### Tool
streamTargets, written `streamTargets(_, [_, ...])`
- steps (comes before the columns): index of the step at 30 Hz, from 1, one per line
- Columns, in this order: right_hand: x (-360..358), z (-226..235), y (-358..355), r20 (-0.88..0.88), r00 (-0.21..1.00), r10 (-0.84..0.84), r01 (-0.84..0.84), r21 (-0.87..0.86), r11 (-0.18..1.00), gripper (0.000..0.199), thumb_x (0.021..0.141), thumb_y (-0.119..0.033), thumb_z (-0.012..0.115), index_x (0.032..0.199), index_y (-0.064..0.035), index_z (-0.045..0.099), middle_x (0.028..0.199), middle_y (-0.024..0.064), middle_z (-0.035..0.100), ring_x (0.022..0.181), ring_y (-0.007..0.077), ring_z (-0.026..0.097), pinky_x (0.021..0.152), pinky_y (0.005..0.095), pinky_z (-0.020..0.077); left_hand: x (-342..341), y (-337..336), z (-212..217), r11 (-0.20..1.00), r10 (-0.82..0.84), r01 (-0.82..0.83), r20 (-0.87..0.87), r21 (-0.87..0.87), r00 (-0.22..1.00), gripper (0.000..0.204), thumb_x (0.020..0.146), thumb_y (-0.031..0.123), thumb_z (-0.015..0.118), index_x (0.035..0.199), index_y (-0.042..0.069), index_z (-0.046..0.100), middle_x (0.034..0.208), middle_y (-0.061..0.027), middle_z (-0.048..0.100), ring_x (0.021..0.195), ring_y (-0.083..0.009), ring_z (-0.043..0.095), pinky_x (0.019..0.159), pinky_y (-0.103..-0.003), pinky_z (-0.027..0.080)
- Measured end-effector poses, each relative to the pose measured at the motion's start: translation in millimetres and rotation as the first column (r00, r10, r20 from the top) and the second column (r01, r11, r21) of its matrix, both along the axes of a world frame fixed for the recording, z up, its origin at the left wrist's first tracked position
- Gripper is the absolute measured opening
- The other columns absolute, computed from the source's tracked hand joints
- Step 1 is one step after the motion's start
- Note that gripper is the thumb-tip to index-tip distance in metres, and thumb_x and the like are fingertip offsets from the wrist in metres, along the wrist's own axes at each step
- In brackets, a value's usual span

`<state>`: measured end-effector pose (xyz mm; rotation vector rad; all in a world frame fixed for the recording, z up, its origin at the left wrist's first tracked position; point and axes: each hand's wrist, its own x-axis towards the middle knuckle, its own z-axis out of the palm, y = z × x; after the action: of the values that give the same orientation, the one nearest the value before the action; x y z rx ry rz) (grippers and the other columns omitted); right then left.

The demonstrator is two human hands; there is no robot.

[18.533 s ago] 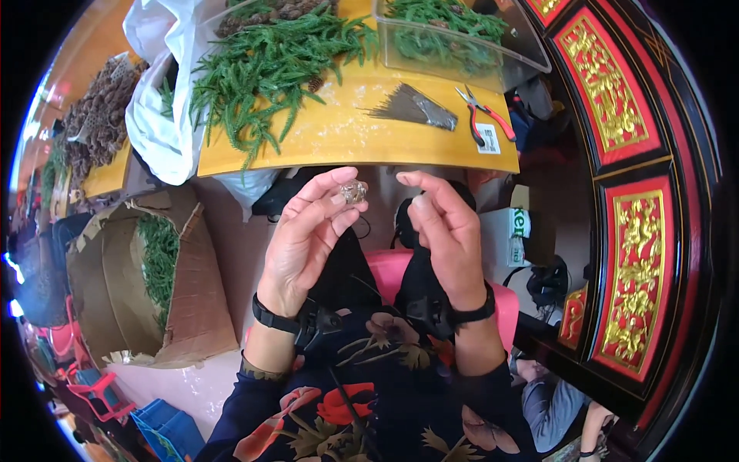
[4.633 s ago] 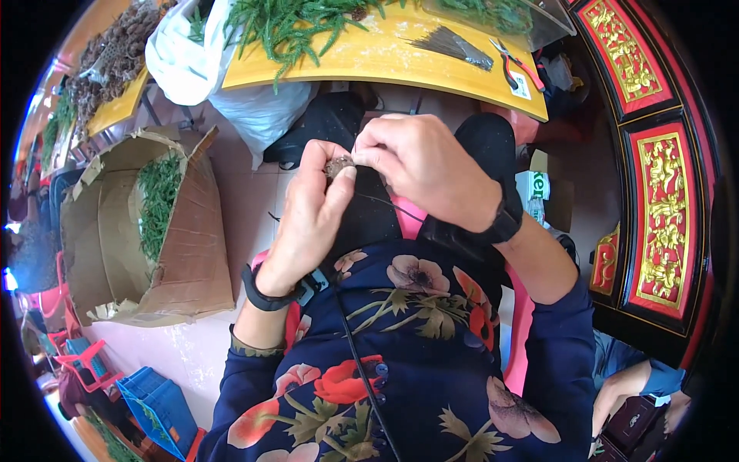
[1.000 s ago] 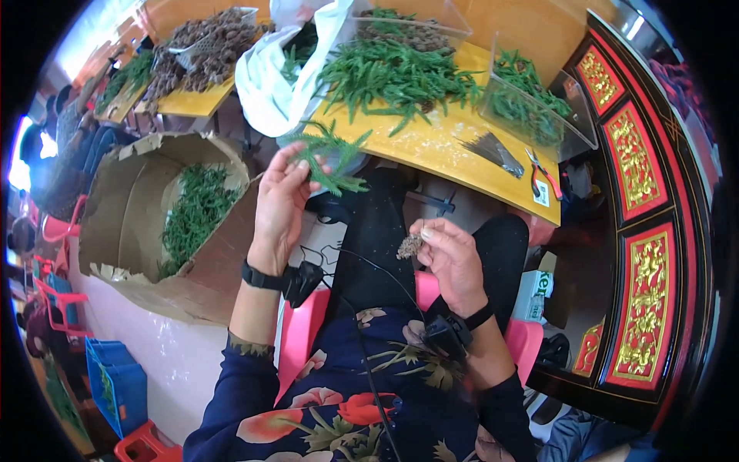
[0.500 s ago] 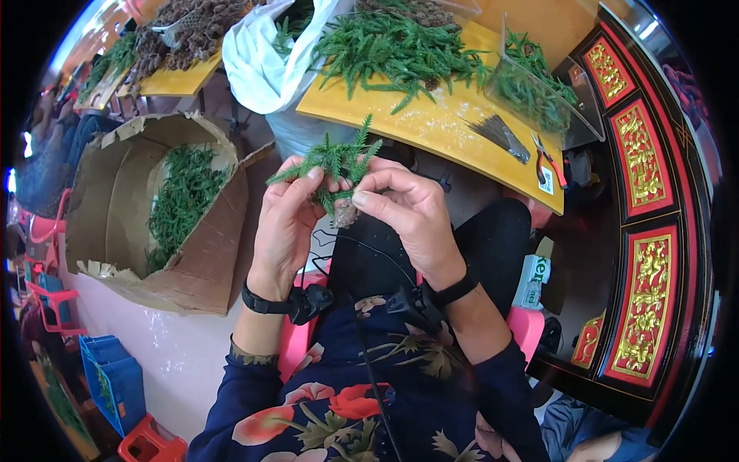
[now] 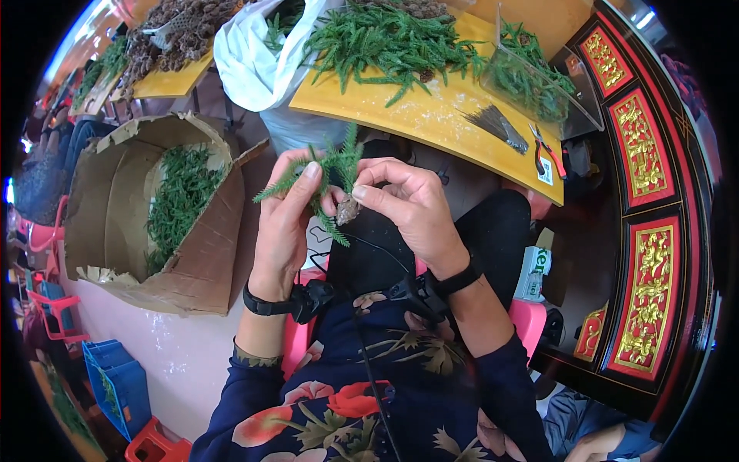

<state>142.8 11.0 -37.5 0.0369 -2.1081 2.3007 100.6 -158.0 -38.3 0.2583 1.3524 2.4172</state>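
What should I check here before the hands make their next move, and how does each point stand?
1. Left hand has hold of the green sprig: ok.
2. Right hand pinches at the pine cone: ok.
3. Cone fastened to the sprig: cannot tell, fingers cover where they meet.
4. Pliers in sight: ok, lying on the yellow table.
5. Bundle of thin dark wires on the table: ok, beside the pliers.
6. A hand free to pick something up: not ok, both are occupied.
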Motion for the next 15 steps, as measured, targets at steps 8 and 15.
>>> streamTargets(8, [11,21,-2,-0.23,0.967,-0.106,0.178,0.323,0.93,0.01,0.08,-0.008,0.066,0.087,-0.0007,0.065,0.109,0.0096,0.063,0.084,0.0098,0.057,0.074,0.0238,0.0432,0,6,-5,0.987,0.129,-0.133,-0.058,-0.087,0.99,0.01,0.092,0.01,0.057,0.097,0.001,0.056,0.077,-0.0048,0.059,0.073,-0.0118,0.057,0.07,-0.024,0.045])
streamTargets(15, [15,22,-9,-0.357,0.93,-0.087,0.224,0.363,0.905,0.011,0.077,-0.008,0.068,0.087,-0.0026,0.065,0.109,0.0123,0.066,0.086,0.0119,0.059,0.073,0.0243,0.041,0,8,-14,0.921,0.213,-0.298,-0.317,-0.25,0.924,0.006,0.09,0.007,0.06,0.091,0.001,0.059,0.076,-0.0007,0.058,0.073,-0.0062,0.053,0.068,-0.02,0.042])
